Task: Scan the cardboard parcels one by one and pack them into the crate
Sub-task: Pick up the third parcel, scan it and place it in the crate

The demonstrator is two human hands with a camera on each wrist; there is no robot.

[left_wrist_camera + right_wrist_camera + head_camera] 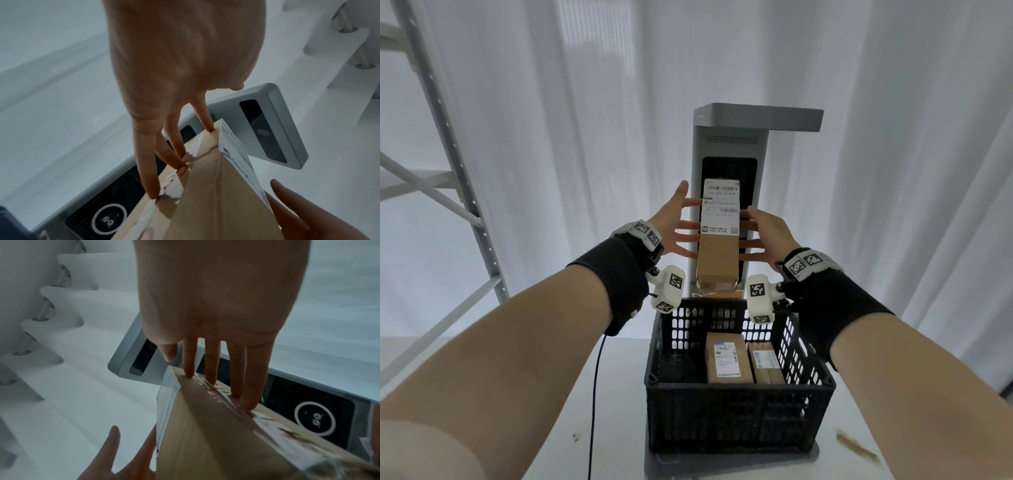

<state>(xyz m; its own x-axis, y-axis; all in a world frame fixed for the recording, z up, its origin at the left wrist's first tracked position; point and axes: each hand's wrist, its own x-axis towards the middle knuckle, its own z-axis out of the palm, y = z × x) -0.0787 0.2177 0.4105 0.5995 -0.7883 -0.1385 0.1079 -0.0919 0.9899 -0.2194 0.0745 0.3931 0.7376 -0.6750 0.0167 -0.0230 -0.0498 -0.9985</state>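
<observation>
I hold a long cardboard parcel upright between both hands, its white barcode label facing me. It hangs in front of the dark window of the grey scanner tower. My left hand presses its left side with straight, spread fingers, and my right hand does the same on the right. In the wrist views the parcel sits close to the scanner panel. Below stands the black crate with two parcels lying flat inside.
The crate rests on a white table, with the scanner right behind it. A black cable runs down from my left wrist. A grey metal rack stands at the left, and white curtains hang behind. The crate's left half is bare.
</observation>
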